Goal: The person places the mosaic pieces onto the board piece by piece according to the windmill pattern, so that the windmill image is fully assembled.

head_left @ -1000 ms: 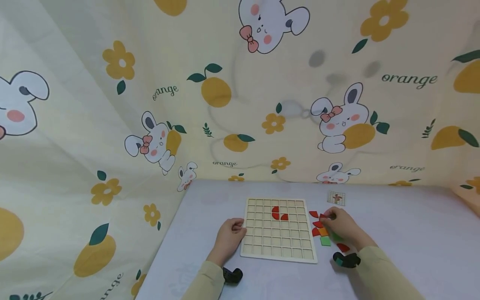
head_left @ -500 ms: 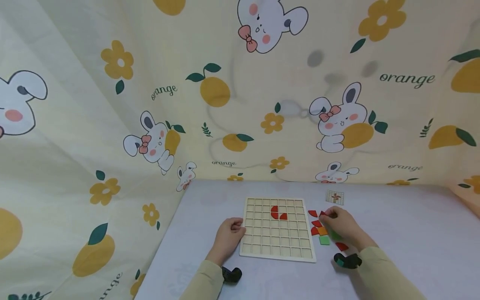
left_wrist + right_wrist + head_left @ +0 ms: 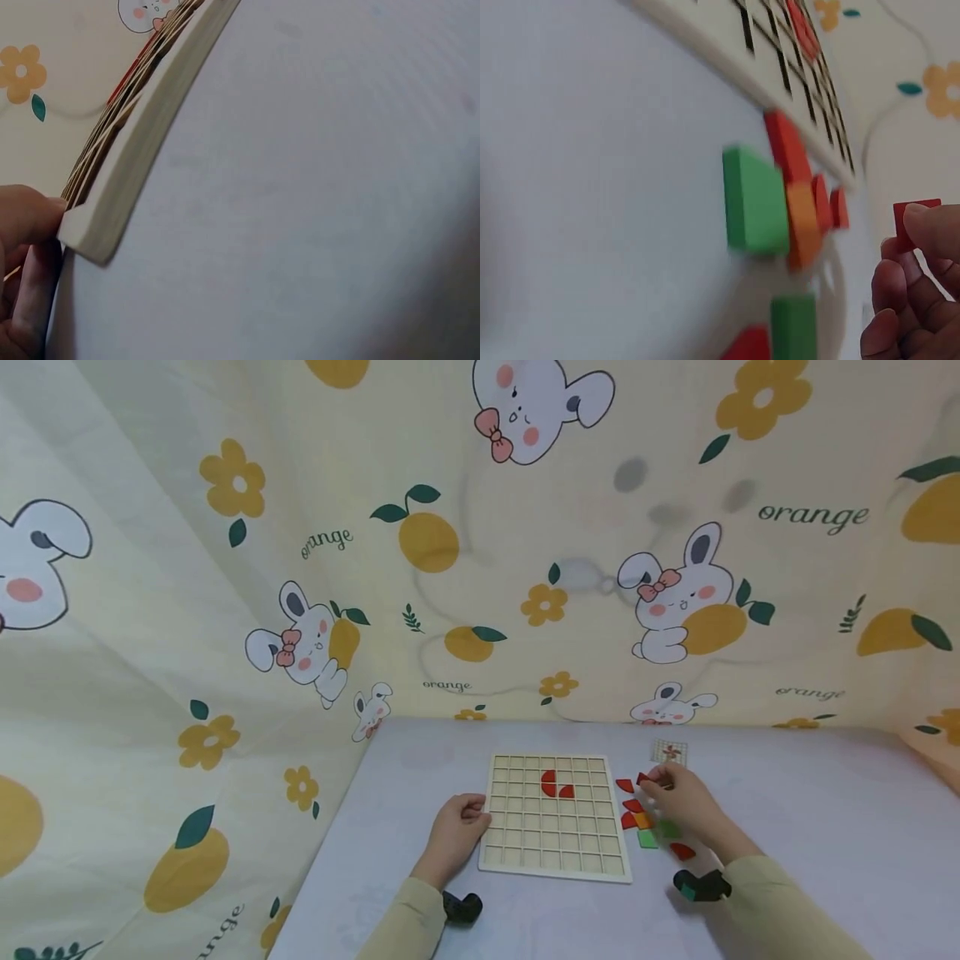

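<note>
My left hand (image 3: 453, 831) holds the left edge of the pale wooden grid board (image 3: 551, 839), thumb against its rim in the left wrist view. Three red quarter-circle pieces (image 3: 550, 783) sit in the board's upper cells. To the right of the board, my right hand (image 3: 688, 802) pinches a red piece (image 3: 901, 225) between thumb and fingers, raised above the table. Below that hand lie several loose pieces: red quarter-circles (image 3: 625, 786), an orange piece (image 3: 644, 821) and green pieces (image 3: 761, 202).
A small card (image 3: 670, 752) with a red pinwheel pattern on a grid lies behind the right hand. The pale table (image 3: 570, 918) meets a curtain (image 3: 480, 585) printed with rabbits and oranges at the back and left. Black wrist cameras (image 3: 701, 885) hang under both wrists.
My right hand has lifted slightly upward and away with the red piece, uncovering more of the green piece beneath. The left hand stays at the board's edge.
</note>
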Motion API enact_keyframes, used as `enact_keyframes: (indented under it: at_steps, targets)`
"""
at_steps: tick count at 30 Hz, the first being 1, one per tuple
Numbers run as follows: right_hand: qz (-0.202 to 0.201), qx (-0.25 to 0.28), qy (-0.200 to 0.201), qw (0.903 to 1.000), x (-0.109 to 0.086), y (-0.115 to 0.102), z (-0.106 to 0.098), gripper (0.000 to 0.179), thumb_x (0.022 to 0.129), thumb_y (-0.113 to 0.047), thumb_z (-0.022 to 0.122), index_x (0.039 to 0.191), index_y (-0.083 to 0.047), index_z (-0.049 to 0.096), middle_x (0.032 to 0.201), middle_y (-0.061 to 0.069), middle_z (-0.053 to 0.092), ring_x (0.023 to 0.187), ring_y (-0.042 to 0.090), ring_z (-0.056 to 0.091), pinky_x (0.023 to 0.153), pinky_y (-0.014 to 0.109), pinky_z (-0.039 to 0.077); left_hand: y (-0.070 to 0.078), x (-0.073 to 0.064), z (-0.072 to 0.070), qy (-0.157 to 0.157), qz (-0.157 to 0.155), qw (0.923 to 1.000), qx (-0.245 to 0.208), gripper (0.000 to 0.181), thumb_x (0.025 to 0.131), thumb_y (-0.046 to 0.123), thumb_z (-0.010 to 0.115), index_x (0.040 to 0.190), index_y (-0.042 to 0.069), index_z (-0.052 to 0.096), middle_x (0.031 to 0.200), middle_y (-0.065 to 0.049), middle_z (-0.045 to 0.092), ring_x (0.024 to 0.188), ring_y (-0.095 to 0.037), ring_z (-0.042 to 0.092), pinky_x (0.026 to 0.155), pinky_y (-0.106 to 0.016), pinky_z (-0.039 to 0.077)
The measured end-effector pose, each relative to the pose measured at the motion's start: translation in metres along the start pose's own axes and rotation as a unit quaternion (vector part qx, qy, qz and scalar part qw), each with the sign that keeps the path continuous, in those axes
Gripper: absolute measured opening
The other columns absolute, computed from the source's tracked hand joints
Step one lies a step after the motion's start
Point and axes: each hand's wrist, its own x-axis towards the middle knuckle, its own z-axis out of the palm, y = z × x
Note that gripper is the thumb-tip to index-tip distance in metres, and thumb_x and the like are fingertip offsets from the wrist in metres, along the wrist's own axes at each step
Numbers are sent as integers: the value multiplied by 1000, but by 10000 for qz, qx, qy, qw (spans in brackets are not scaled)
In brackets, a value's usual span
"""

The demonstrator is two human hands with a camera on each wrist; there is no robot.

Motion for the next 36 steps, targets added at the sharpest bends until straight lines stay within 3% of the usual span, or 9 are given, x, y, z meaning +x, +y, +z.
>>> enact_keyframes:
  at_steps: [9, 14, 21, 36]
  targets:
    - [-385, -197, -107, 9990, -4, -32, 29, 23, 95, -26, 62, 105, -7, 54, 94, 8, 57, 80, 23, 51, 63, 32, 46, -5, -1, 1, -8, -163, 9998, -80, 35, 90, 21, 69, 122, 10, 61, 105, 2, 58, 92, -11, 57, 78, -28, 50]
    - [-609, -261, -100, 9977, -2, -44, 44, 16, 94, -21, 63, 101, -7, 56, 89, 6, 56, 78, 21, 50, 62, 33, 44, -6, -1, 0, 64, -70, 9999, -71, 34, 90, 21, 69, 122, 9, 61, 104, 1, 58, 92, -12, 57, 78, -29, 50]
    - [-740, -353, 32, 9966, 3, -45, 60, 12, 94, -15, 63, 100, -8, 56, 86, 4, 56, 77, 20, 50, 65, 33, 43, -8, -1, 4, 93, -146, 9997, -151, 34, 90, 22, 69, 121, 11, 61, 103, 3, 58, 90, -11, 57, 78, -29, 50]
    - [-791, -587, 384, 9944, 7, -50, 72, 10, 93, -15, 64, 97, -9, 57, 86, 3, 58, 77, 20, 51, 66, 33, 43, 0, -2, 1, 78, -61, 9999, -89, 35, 90, 22, 69, 122, 10, 61, 104, 2, 58, 91, -11, 57, 78, -28, 50]
